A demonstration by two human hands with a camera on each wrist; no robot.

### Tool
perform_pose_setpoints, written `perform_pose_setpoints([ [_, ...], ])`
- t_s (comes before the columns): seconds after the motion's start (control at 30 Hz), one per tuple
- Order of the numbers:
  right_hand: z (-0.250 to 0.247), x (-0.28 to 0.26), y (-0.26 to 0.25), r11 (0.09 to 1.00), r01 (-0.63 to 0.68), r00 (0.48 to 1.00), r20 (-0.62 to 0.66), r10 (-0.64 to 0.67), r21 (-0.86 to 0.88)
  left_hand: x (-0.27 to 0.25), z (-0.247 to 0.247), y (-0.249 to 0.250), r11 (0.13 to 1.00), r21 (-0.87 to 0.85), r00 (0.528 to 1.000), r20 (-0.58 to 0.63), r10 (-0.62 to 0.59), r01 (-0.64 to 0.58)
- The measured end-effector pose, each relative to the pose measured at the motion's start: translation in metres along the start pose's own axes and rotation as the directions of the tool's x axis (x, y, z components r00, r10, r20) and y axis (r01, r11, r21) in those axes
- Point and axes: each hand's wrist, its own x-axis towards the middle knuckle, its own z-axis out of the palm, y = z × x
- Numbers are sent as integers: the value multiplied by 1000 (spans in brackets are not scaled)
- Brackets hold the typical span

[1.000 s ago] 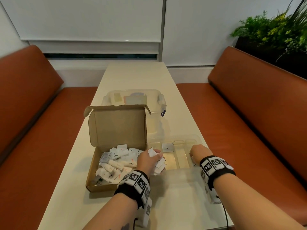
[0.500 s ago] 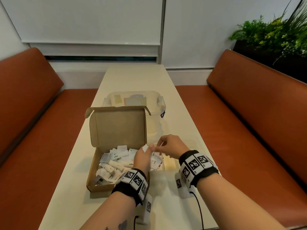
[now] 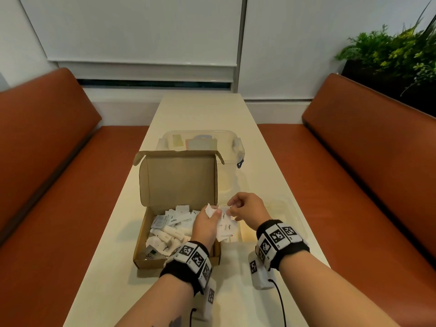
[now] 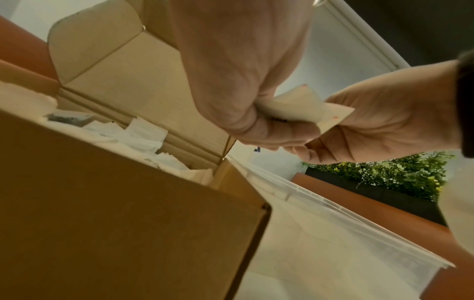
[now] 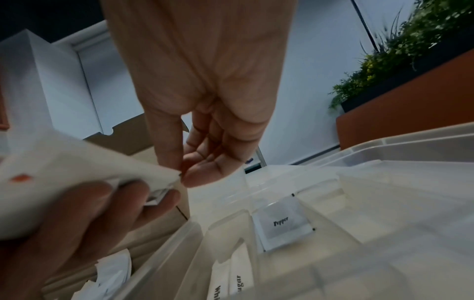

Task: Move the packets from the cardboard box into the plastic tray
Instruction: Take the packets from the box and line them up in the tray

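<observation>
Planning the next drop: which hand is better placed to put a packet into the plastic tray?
Right. The right hand pinches a packet from the bunch the left hand grips, and it hovers on the plastic tray side; the left sits at the cardboard box edge.

A long cream table [image 3: 203, 109] runs away toward a white wall [image 3: 295, 43]. Orange-brown upholstered benches flank it, one on the left [image 3: 47, 161] and one on the right [image 3: 365, 161]. A pale roller blind [image 3: 141, 31] hangs nearly shut, with a dark strip of window [image 3: 153, 83] below its hem. Green plants [image 3: 396, 50] stand in a dark planter [image 3: 377, 76] behind the right bench. The light is soft and even.
</observation>
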Motion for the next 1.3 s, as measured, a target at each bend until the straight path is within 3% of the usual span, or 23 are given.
perform_pose_setpoints([
  [0.23, 0, -2, -1, 997, -72, 996, 55, 71, 26, 0, 1, 2, 998, 3, 998, -30, 62, -62],
  [0.5, -2, 1, -2, 993, -115, 993, 4, 115, 39, -6, -2, 4, 999, -52, 990, 141, 13, -6],
  [0.87, -1, 2, 2, 978, -132, 990, -28, 138, 161, -2, -7, 6, 995, -95, 995, 97, -19, 28],
  [1.17, -6, -2, 2, 984, -106, 993, -29, 112, 141, 1, -3, 7, 928, -321, 982, 61, -179, 189],
  [1.3, -9, -3, -4, 967, -67, 989, -108, 96, 245, 1, -2, 7, 901, -361, 968, 27, -248, 241],
])
